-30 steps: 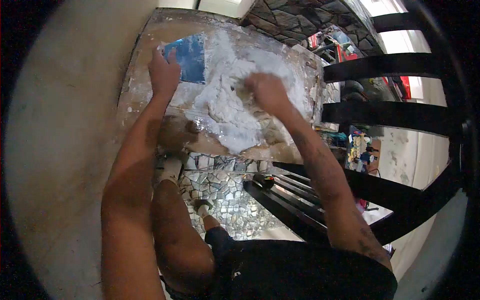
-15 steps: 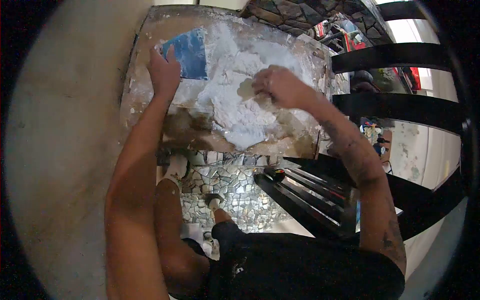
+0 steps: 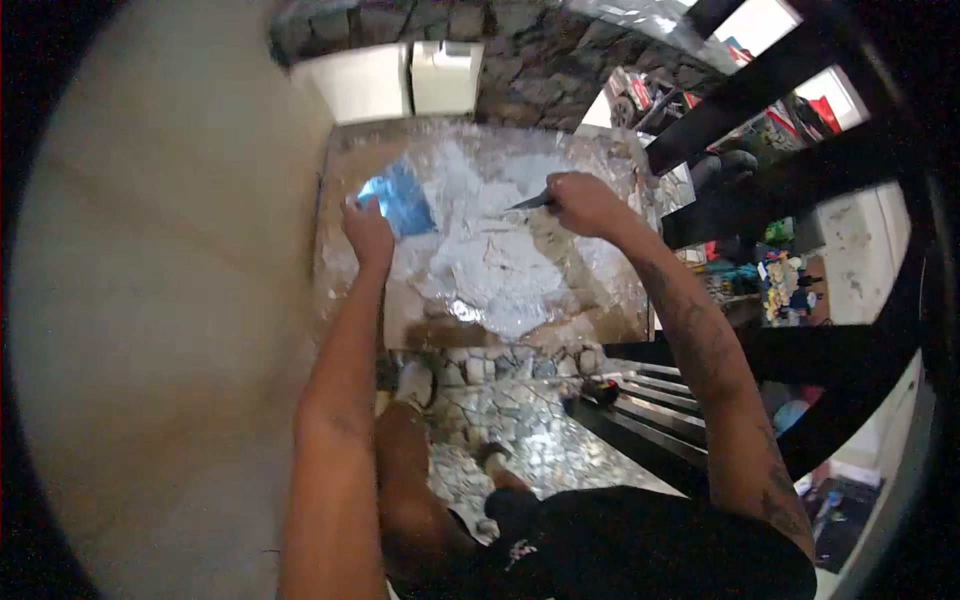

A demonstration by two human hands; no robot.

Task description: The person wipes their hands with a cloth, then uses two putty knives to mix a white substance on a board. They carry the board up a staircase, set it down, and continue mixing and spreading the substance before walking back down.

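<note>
My left hand point(image 3: 370, 238) is closed on the near left edge of a flat blue plate point(image 3: 408, 205), which is smeared with white and catches the light. In my right hand point(image 3: 588, 205) is a trowel point(image 3: 532, 202), its grey blade pointing left over the white paste. This paste point(image 3: 500, 272) lies spread in an uneven, lumpy layer across the middle of a worn wooden board point(image 3: 418, 332). Wet, shiny patches show along its near edge. My right fingers wrap the trowel's handle and hide it.
White boxes point(image 3: 445, 82) stand behind the board, against a dark stone wall point(image 3: 540, 60). Black slatted rails point(image 3: 650, 450) run along the right, with a small dark and red object point(image 3: 600, 390) on them. Stone-patterned floor point(image 3: 545, 450) lies below; a plain wall point(image 3: 180, 260) fills the left.
The view has shifted, so the board sits lower and the boxes behind it show more. The trowel blade now shows in my right hand. The blue plate stays in my left.
</note>
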